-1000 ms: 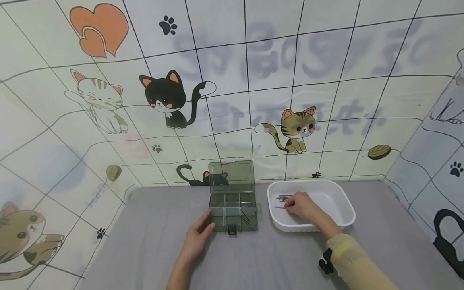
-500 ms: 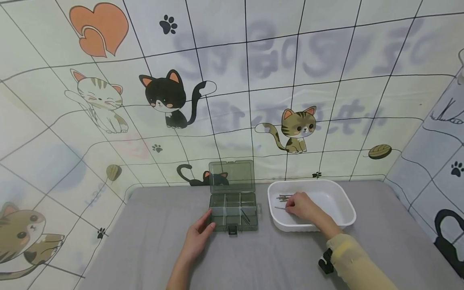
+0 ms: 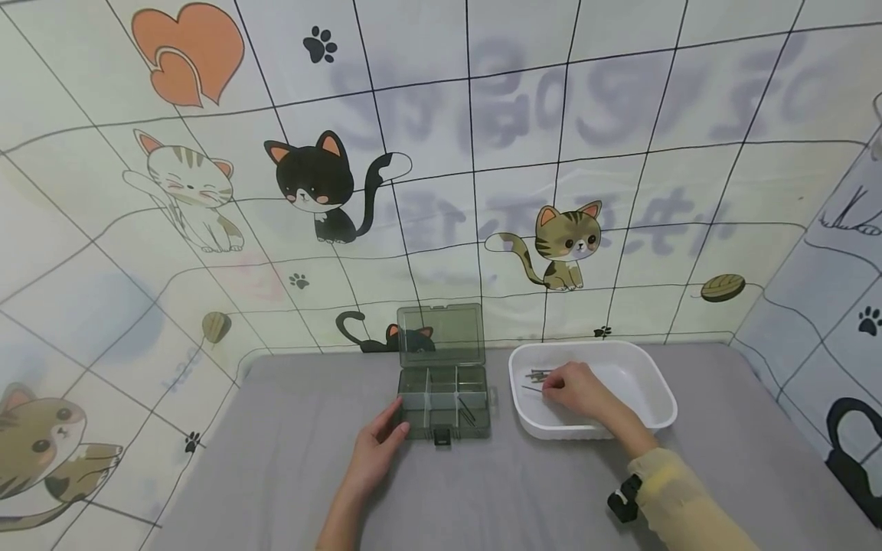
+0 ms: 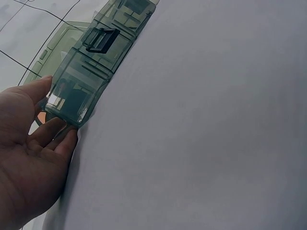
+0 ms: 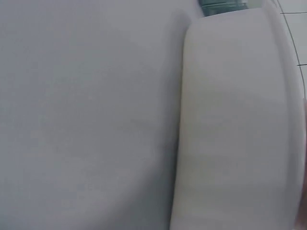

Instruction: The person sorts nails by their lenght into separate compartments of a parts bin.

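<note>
My left hand (image 3: 375,451) holds the left side of a translucent green compartment box (image 3: 413,425), thumb near the front corner. The left wrist view shows its thumb and fingers around the end of the box (image 4: 72,98). The box lid (image 3: 441,335) stands raised, and a few thin dark nails (image 3: 467,413) lean in the front right compartment. Over the white tray (image 3: 654,405), my right hand (image 3: 579,390) pinches a thin nail (image 3: 531,388) whose tip points left. Several more nails (image 3: 539,376) lie in the tray just beyond the fingertips, partly hidden by the hand.
Grey cloth (image 3: 289,436) covers the table. A cat-printed sheet (image 3: 441,191) hangs behind the box and tray. The right wrist view mostly shows the tray's outer wall (image 5: 235,120). A black object (image 3: 623,499) is at the right sleeve's cuff.
The right hand has risen very slightly, and the nail in it has tilted, its tip now a little higher in view. The left hand and box have stayed put.
</note>
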`<state>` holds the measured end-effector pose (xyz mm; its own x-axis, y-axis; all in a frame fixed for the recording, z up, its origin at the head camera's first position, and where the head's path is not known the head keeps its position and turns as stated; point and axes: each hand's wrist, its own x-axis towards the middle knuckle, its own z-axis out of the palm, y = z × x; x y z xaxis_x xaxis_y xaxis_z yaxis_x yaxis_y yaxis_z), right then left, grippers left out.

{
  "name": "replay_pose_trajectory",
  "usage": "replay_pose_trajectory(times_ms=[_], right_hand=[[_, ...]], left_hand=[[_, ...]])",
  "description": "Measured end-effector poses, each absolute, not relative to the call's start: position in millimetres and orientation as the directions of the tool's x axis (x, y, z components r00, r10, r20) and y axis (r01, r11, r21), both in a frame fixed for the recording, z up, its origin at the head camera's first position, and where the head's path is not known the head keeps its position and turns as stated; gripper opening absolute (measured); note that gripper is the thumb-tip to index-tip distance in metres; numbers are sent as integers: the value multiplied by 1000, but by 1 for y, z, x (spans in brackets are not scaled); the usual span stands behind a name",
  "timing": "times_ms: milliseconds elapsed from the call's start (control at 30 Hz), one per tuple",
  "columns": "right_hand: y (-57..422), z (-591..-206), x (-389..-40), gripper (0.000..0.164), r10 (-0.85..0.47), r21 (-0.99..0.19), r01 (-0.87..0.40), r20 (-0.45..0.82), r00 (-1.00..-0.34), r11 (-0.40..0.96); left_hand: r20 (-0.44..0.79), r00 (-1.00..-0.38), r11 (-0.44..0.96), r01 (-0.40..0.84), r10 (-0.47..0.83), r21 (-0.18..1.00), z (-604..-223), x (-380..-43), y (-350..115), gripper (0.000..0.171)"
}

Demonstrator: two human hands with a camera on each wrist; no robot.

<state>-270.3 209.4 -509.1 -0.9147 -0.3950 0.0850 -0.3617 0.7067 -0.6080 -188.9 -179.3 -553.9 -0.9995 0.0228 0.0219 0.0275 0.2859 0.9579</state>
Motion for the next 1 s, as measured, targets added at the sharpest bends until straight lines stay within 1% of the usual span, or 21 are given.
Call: replay_pose_trajectory(times_ms=[300,500,767,1000], right_hand=[[209,-494,-261,4,-355,-656,-313,74,-932,687],[209,-484,-255,5,-333,-695,-291,79,-940,658],[198,-476,-252,6,-352,-741,-297,87,-932,602],[184,-476,-249,5,-363,-744,-312,100,-926,591]], left_hand=[[1,-1000,311,3,7,951,-555,-189,-181,51],[22,-1000,291,27,23,956,-554,-189,-180,52],[17,-1000,290,23,24,957,-552,-190,-180,53],[30,-999,305,36,22,952,-554,-191,-180,53]])
